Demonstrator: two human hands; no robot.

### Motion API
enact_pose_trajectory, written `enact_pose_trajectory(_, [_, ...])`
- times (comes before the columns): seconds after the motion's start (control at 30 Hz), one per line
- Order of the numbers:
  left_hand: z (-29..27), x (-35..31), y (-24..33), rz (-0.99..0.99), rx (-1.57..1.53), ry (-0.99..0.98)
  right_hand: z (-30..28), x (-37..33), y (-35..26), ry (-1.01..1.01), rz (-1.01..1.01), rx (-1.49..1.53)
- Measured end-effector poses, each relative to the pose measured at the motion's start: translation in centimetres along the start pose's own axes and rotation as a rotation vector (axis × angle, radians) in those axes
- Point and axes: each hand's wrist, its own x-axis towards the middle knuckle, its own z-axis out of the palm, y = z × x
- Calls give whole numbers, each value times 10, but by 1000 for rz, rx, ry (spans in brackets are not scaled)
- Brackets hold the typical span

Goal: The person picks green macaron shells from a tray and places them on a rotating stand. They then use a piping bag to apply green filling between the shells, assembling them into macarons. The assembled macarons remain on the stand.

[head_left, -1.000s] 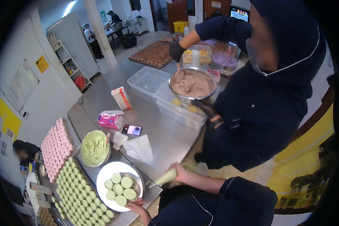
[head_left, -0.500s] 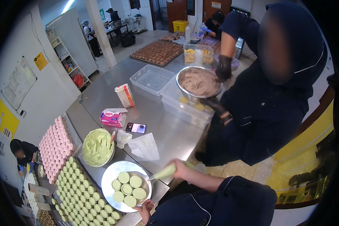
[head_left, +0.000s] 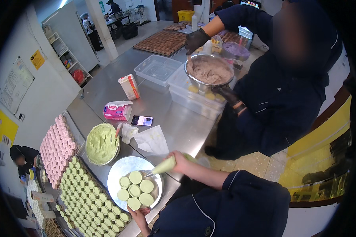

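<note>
My right hand (head_left: pixel 179 162) is closed round a piping bag (head_left: pixel 164 166) of pale green cream, its metal tip over the right side of a round metal tray (head_left: pixel 114 170). Several round pieces with pale green tops (head_left: pixel 134 190) sit together on this tray. At the tray's near edge, the fingers of my left hand (head_left: pixel 138 218) curl against the rim, just below the nearest green piece. A metal bowl of green cream (head_left: pixel 102 144) stands beyond the tray, with a reddish-handled tool (head_left: pixel 118 130) leaning in it.
Rows of green-topped pieces (head_left: pixel 83 193) and pink-topped pieces (head_left: pixel 58 148) fill the left side. Paper (head_left: pixel 151 139), a phone (head_left: pixel 142 120), a pink tissue pack (head_left: pixel 117 111) and a carton (head_left: pixel 129 87) lie farther off. A black-gloved co-worker holds a bowl of brownish cream (head_left: pixel 209 69) above plastic boxes (head_left: pixel 195 98).
My right hand and the piping bag have moved up and left, closer over the green pieces. My left hand has shifted left along the rim. The co-worker's upper gloved hand crossed to the bowl's far left.
</note>
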Motion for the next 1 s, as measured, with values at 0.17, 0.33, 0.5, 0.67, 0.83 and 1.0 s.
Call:
enact_pose_trajectory(0.17, [-12, 6, -6, 97, 3, -121, -1, 7, -4, 47, -24, -83])
enact_pose_trajectory(0.33, [-13, 3, -17, -55, -29, -110, -32, 33, -27, -200, -86, -393])
enact_pose_trajectory(0.5, [-7, 2, -7, -30, -16, -24, -48, 69, -32, -352, -198, -657])
enact_pose_trajectory(0.67, [-17, 16, 1, -3, 58, 99, -59, 71, -33, -215, -489, -993])
enact_pose_trajectory(0.83, [-28, 28, 5, -14, 117, 51, -69, 78, -48, -302, -657, -1356])
enact_pose_trajectory(1.0, [-30, 24, 10, -48, 76, -19, -40, 55, -46, -194, -593, -1336])
